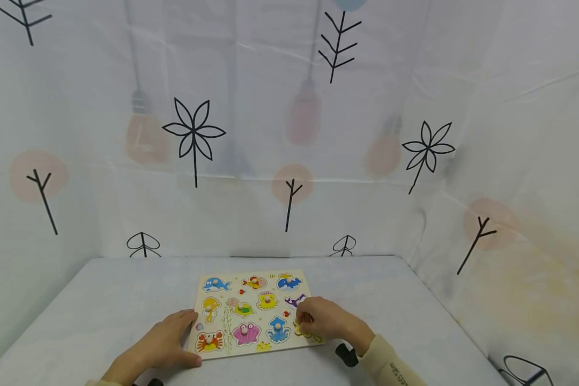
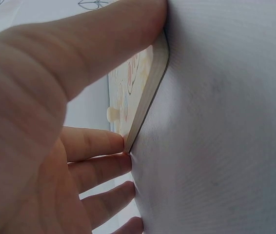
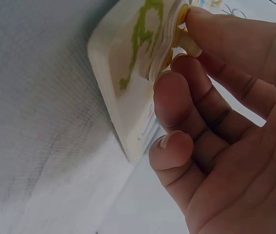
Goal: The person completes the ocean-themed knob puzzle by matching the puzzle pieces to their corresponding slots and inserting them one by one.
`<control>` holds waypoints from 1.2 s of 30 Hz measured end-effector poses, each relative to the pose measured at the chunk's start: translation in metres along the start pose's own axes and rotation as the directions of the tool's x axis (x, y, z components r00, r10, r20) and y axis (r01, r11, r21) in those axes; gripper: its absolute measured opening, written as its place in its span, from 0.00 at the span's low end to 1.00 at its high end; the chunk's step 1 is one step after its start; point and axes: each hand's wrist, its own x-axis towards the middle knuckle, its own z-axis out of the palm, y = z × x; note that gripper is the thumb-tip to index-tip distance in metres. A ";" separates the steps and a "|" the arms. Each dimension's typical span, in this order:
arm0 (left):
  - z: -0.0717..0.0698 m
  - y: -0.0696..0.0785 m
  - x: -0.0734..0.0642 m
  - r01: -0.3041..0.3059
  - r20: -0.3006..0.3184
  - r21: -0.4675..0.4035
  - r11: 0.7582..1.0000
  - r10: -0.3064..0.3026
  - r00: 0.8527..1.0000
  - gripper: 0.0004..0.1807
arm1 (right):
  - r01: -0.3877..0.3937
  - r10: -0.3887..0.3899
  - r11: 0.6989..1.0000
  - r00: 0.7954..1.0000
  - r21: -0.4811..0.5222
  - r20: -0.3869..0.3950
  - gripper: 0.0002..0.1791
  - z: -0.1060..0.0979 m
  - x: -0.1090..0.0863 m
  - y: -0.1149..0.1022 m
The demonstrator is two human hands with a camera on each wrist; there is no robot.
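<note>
A wooden knob puzzle board (image 1: 228, 349) with sea-animal pieces lies flat on the white table. At its front right, my right hand (image 1: 325, 320) holds a yellow puzzle piece (image 3: 182, 15) between thumb and fingers, beside its pale knob (image 3: 190, 44). In the right wrist view, this piece stands partly above the board's face; its full shape is hidden. My left hand (image 1: 161, 343) rests at the board's left front corner. Its thumb touches the front edge, and its fairly straight fingers (image 2: 101, 170) reach along the left edge.
On the board sit a crab (image 1: 209, 341), a pink shell (image 1: 246, 333), a blue squid (image 1: 278, 329) and several other knobbed pieces. A purple piece (image 1: 295, 301) lies just beyond my right hand. White printed cloth (image 1: 251, 214) hangs behind the table (image 1: 125, 289).
</note>
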 end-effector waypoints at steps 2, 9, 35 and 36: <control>0.000 0.001 0.000 0.002 0.002 0.000 1.000 -0.002 1.000 0.57 | 0.000 0.000 1.000 1.000 -0.012 0.001 0.04 0.000 0.000 -0.001; -0.002 0.002 0.000 0.003 0.013 0.008 1.000 -0.003 1.000 0.56 | -0.009 0.010 1.000 1.000 -0.014 0.008 0.05 0.002 0.002 0.001; -0.002 0.001 -0.001 0.001 0.015 -0.012 1.000 -0.001 1.000 0.55 | -0.029 0.028 0.999 0.999 0.045 0.023 0.03 0.007 0.002 0.006; -0.002 0.001 -0.001 0.005 0.017 -0.013 1.000 -0.005 1.000 0.56 | -0.032 0.031 0.998 0.999 0.052 0.024 0.03 0.008 0.001 0.007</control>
